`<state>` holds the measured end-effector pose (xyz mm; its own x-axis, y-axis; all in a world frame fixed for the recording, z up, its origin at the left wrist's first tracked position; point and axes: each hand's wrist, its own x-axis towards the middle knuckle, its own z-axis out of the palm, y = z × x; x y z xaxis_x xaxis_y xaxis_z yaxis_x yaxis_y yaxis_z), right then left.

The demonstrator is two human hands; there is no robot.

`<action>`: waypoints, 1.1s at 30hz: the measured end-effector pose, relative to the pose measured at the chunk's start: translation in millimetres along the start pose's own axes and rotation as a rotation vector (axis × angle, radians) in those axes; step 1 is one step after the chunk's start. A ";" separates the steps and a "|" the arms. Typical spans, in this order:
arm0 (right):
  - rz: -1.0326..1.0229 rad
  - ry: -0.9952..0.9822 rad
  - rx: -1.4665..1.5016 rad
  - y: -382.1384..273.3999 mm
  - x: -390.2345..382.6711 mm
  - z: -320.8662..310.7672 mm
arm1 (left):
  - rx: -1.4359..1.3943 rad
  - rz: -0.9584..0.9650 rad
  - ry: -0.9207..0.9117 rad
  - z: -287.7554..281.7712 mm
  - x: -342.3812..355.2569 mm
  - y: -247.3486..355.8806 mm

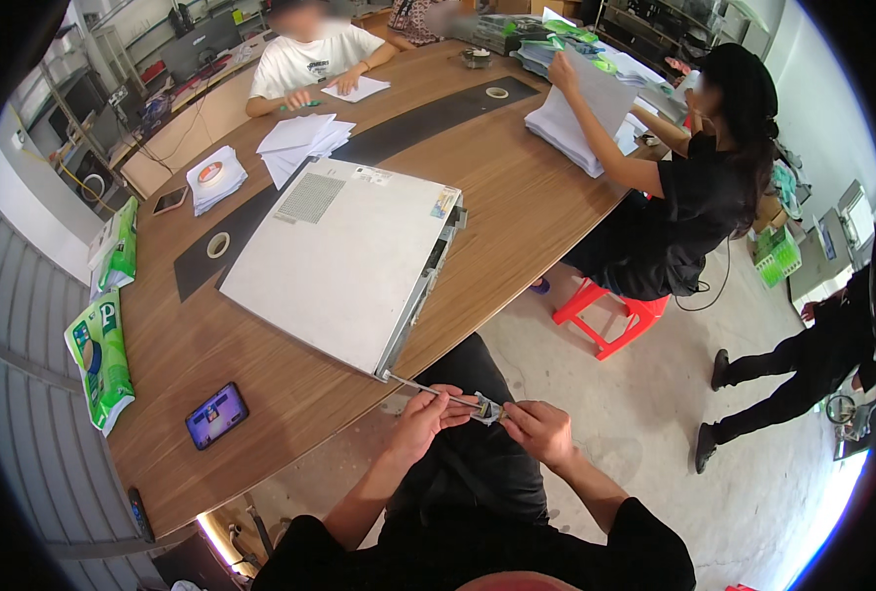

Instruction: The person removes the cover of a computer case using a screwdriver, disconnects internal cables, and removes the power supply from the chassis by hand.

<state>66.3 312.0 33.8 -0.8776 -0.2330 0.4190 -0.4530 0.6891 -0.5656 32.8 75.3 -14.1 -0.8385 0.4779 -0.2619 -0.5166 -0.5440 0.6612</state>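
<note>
Roughly at lap level, just off the table [532, 212] edge, both hands work on one slim tool, seemingly a screwdriver [410, 383] with a clear handle. Long axis slants up and leftward from the right hand [541, 431] to the near corner of a pale desktop computer case [344, 261], lying flat on the table. Tip reaches that corner; actual contact cannot be told. Left hand [420, 426] is nearer the case, thumb and fingers pinching the shaft; right-hand fingers pinch the handle end, farther out. Smartphone [217, 416], screen lit, lies left of the case, well apart from both hands.
</note>
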 end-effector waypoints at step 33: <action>0.893 -0.287 0.846 18.7 -26.0 -18.1 | -0.026 0.057 0.214 -2.2 -4.8 3.2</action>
<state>83.5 343.4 25.2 -0.8833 -0.1274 -0.4511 0.4480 0.0539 -0.8924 34.8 69.7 -12.3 -0.8828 0.2903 -0.3693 -0.4691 -0.5853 0.6614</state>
